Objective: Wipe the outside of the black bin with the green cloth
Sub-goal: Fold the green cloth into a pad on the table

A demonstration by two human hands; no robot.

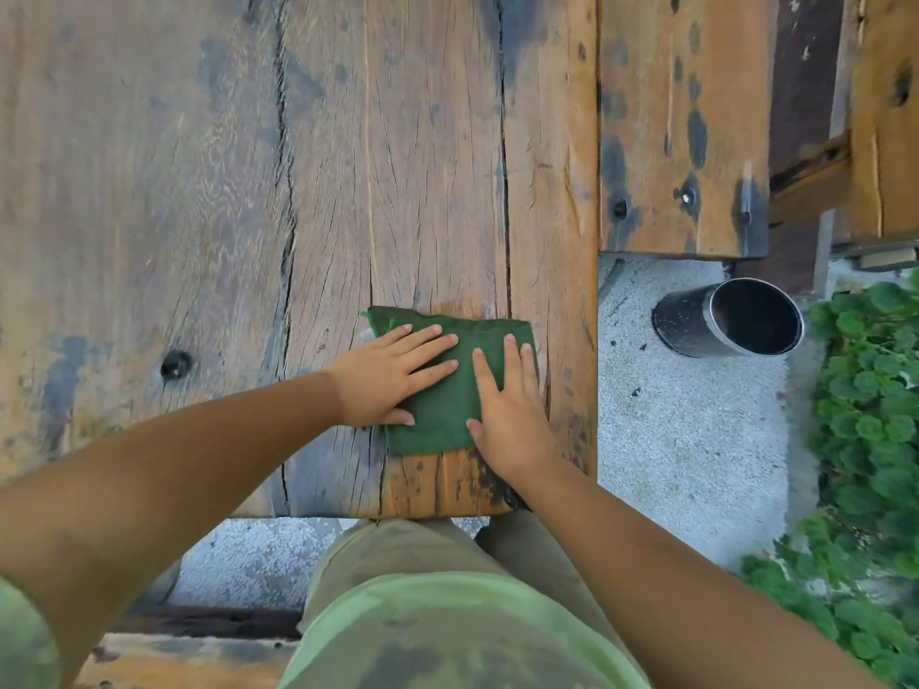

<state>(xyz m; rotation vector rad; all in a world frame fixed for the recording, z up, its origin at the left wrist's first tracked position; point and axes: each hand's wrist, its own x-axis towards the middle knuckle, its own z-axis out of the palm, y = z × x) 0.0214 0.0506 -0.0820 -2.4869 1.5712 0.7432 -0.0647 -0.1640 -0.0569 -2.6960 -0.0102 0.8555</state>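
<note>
Scene: a green cloth [455, 385] is seen pressed flat on a weathered wooden table [199, 191], near its front right corner.
Left hand [393, 377]: laid palm-down on the cloth's left half, fingers spread and unclenched; nothing is gripped.
Right hand [507, 405]: laid flat on the cloth's right edge, fingers extended; nothing is gripped.
Black bin [728, 318]: found off the table, on the pale gravel ground [696, 440] to the right and slightly ahead of the hands, well apart from the cloth.
Bin axis: shown running left to right, the open mouth turned to the right, away from the table.
Nearer hand: the right is judged the closer to the bin.
Task standing: the cloth is not yet lifted and the bin is untouched, so wiping is judged not begun.
Beyond the bin: green plants [875, 390] are seen.
</note>
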